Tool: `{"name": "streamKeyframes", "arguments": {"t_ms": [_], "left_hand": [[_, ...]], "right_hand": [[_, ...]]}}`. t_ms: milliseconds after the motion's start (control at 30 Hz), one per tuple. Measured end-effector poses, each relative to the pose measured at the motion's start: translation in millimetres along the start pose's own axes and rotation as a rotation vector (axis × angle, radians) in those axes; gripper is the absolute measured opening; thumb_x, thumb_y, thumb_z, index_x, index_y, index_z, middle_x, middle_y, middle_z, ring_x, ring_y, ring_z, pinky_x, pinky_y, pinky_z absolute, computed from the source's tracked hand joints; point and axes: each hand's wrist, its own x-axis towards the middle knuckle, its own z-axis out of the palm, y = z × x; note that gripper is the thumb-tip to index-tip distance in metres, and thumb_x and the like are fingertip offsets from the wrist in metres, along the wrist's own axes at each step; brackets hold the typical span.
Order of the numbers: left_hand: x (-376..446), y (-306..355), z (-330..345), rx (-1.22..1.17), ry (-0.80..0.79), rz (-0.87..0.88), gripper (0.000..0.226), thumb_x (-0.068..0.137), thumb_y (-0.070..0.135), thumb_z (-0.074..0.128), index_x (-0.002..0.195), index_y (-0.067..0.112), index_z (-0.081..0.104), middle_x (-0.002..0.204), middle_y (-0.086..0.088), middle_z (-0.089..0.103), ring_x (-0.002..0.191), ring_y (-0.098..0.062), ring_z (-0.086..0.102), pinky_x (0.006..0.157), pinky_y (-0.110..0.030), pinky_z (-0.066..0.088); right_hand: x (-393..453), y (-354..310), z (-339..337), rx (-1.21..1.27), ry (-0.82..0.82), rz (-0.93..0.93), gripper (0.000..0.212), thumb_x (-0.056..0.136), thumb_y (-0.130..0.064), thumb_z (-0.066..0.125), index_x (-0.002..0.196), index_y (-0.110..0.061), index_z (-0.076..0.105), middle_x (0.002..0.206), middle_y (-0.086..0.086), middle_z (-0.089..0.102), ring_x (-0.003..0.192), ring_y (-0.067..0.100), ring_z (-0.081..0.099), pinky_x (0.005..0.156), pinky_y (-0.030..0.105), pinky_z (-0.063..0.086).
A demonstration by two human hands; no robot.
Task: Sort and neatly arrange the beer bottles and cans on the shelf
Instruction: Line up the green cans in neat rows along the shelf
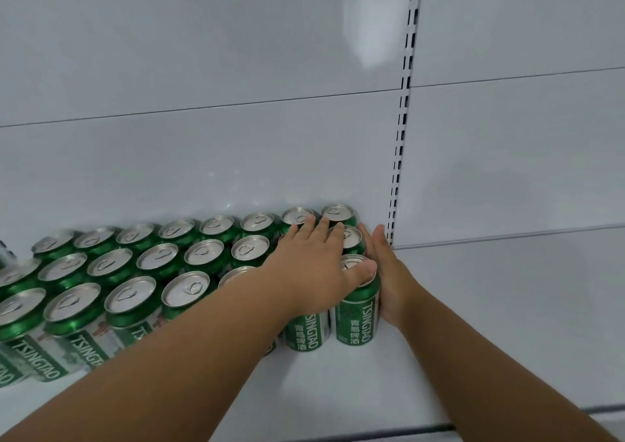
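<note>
Left hand (pixel 314 262) flat, fingers spread over Tsingtao cans (pixel 189 259) at block's 3 o'clock end of shelf (pixel 490 357), right hand (pixel 389 272) flat-fingered against that side; uneven pressure risks toppling the front can (pixel 359 306).

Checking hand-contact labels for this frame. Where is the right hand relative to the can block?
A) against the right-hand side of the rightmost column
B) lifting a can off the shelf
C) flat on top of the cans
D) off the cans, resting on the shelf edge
A: the right hand lies with straight fingers along the outer side of the rightmost cans, while the left hand lies flat across the can tops.
</note>
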Motion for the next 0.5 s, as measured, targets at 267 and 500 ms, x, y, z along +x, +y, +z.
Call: {"name": "streamKeyframes", "arguments": {"t_ms": [267,500], "left_hand": [[-10.9,-6.7,-1.9,0.012,0.154,0.299,0.104,0.068,0.087,0.040,0.152,0.032,0.013,0.160,0.002,0.018,0.146,-0.019,0.017,0.117,-0.039,0.008],[-8.8,-6.8,1.6,0.094,0.120,0.324,0.106,0.079,0.078,0.050,0.156,0.027,-0.002,0.165,-0.005,0.003,0.149,-0.021,0.005,0.108,-0.029,-0.006]], "right_hand": [[-1.2,-3.0,9.8,-0.005,0.066,-0.013,0.060,0.090,-0.069,0.031,0.124,-0.035,0.066,0.131,0.005,0.064,0.123,0.021,0.059,0.089,0.028,0.053],[-2.0,-2.5,3.9,0.000,0.033,0.021,0.063,0.093,-0.068,0.024,0.125,-0.034,0.066,0.133,0.006,0.062,0.126,0.023,0.056,0.095,0.033,0.051]]}}
